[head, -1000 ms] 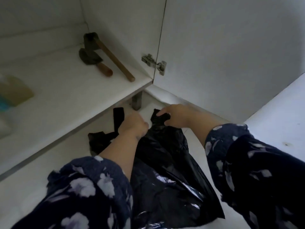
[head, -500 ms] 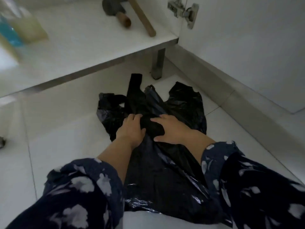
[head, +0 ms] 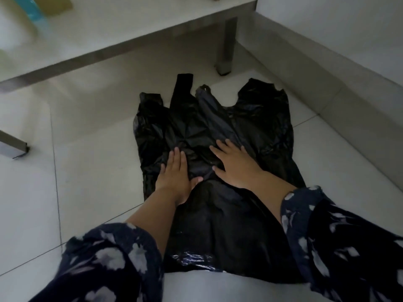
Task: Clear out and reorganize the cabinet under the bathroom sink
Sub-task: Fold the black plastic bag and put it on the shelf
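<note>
fingers (head: 177,156) of the left hand (head: 175,173) lie straight and close together, pressed flat on the black plastic bag (head: 218,149), gripping nothing; the thumb points right toward the other hand. fingers of the right hand (head: 234,164) are spread wide and also lie flat on the plastic, palm down, with nothing closed in them. the two hands sit side by side near the middle of the bag, just apart, with a crumpled ridge of plastic between them. the bag is spread on the white tiled floor (head: 87,171), its far end with two handle loops and a narrow strip reaching toward the cabinet, its near end running back between the forearms, where a glossy fold catches some light. both arms wear dark blue sleeves with a pale flower print, the left sleeve (head: 109,264) at the near left and the right sleeve (head: 340,240) at the near right, both pushed up off the forearms. at the far side, the cabinet floor panel (head: 130,25) runs from left to right above the tiles, raised on a metal leg (head: 225,44) at its right end; another leg (head: 13,147) shows at the left edge. on the panel at the far left stand blurred things, one teal (head: 30,7) and one tan, too smeared to name. a grey skirting (head: 327,83) runs along the wall on the right, well apart from the bag.
</note>
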A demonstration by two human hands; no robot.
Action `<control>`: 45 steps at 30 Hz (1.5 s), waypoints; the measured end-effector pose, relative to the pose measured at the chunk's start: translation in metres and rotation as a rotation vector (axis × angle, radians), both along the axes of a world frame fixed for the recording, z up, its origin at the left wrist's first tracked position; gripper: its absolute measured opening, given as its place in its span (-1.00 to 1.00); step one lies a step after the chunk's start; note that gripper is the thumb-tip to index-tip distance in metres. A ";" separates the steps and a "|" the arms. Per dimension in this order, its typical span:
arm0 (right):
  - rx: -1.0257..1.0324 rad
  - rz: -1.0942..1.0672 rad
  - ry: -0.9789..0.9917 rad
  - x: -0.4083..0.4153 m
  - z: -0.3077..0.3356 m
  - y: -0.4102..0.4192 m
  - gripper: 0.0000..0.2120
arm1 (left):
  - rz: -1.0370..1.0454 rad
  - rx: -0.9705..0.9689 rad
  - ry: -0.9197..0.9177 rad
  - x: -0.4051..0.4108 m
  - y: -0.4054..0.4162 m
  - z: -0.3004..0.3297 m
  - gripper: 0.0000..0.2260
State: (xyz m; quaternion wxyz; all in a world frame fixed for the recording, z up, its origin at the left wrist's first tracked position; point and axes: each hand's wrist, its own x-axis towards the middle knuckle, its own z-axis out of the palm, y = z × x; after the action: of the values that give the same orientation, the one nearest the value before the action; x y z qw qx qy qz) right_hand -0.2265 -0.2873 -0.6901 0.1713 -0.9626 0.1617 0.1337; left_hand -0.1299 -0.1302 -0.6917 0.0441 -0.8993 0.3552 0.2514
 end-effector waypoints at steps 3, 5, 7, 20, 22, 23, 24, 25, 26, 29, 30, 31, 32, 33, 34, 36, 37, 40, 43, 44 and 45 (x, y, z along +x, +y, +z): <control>0.206 -0.089 -0.218 -0.009 0.010 -0.003 -0.40 | -0.004 0.021 0.020 -0.005 0.002 0.001 -0.20; 0.303 -0.200 -0.399 -0.014 0.022 -0.009 -0.32 | 0.012 0.020 0.044 -0.005 0.002 0.001 -0.20; 0.307 -0.304 -0.527 -0.019 0.033 -0.022 -0.29 | 0.014 0.016 0.068 -0.006 0.003 0.002 -0.21; -0.543 0.073 -0.081 -0.043 0.018 -0.031 -0.39 | -0.127 0.050 0.045 0.008 -0.022 0.017 -0.03; -0.456 0.002 0.076 -0.046 0.007 -0.030 -0.41 | -0.115 0.076 0.080 0.008 -0.018 0.011 0.00; -0.427 -0.022 0.116 -0.047 0.001 -0.031 -0.42 | -0.104 0.066 0.092 0.007 -0.016 0.008 0.00; -0.393 -0.036 0.144 -0.048 -0.004 -0.033 -0.43 | -0.094 0.047 0.098 0.006 -0.013 0.006 0.00; -0.341 -0.048 0.161 -0.050 -0.008 -0.035 -0.44 | -0.088 0.028 0.102 0.004 -0.011 0.004 -0.01; -0.284 -0.060 0.172 -0.052 -0.012 -0.037 -0.44 | -0.086 0.013 0.106 0.004 -0.009 0.003 -0.01; -0.198 -0.069 0.160 -0.059 -0.018 -0.038 -0.45 | -0.086 -0.009 0.108 0.001 0.000 0.000 -0.02; -0.193 -0.070 0.150 -0.061 -0.019 -0.036 -0.45 | -0.084 -0.008 0.106 0.000 0.003 -0.001 -0.02; -0.190 -0.075 0.140 -0.063 -0.020 -0.033 -0.45 | -0.084 -0.005 0.107 -0.002 0.006 -0.001 -0.02; -0.186 -0.079 0.133 -0.065 -0.021 -0.030 -0.45 | -0.084 -0.003 0.110 -0.004 0.009 -0.001 -0.02; -0.181 -0.082 0.129 -0.067 -0.021 -0.027 -0.45 | -0.084 -0.003 0.114 -0.006 0.012 -0.001 -0.02; -0.172 -0.084 0.129 -0.069 -0.020 -0.024 -0.45 | -0.081 -0.012 0.109 -0.008 0.014 0.001 -0.03; -0.161 -0.084 0.118 -0.071 -0.016 -0.023 -0.45 | -0.064 -0.097 0.026 -0.009 0.019 0.004 -0.12; -0.172 -0.089 0.092 -0.071 -0.013 -0.024 -0.46 | -0.044 -0.176 -0.055 -0.008 0.021 0.006 -0.20; -0.206 -0.190 -0.001 -0.072 -0.001 -0.032 -0.46 | 0.082 -0.361 -0.243 -0.001 0.028 0.012 -0.40; -0.246 -0.294 0.021 -0.075 0.005 -0.041 -0.46 | 0.225 -0.299 -0.171 0.011 0.032 0.013 -0.38; -0.239 -0.327 0.035 -0.076 0.005 -0.044 -0.46 | 0.268 -0.278 -0.117 0.015 0.032 0.013 -0.35; -0.216 -0.360 0.050 -0.077 0.005 -0.046 -0.45 | 0.298 -0.268 -0.066 0.018 0.032 0.012 -0.32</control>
State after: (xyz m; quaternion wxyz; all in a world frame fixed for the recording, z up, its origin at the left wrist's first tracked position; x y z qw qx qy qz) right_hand -0.3036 -0.3333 -0.6848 0.0842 -0.9274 0.3486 0.1065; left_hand -0.1121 -0.0985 -0.6794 -0.1023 -0.9474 0.2468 0.1759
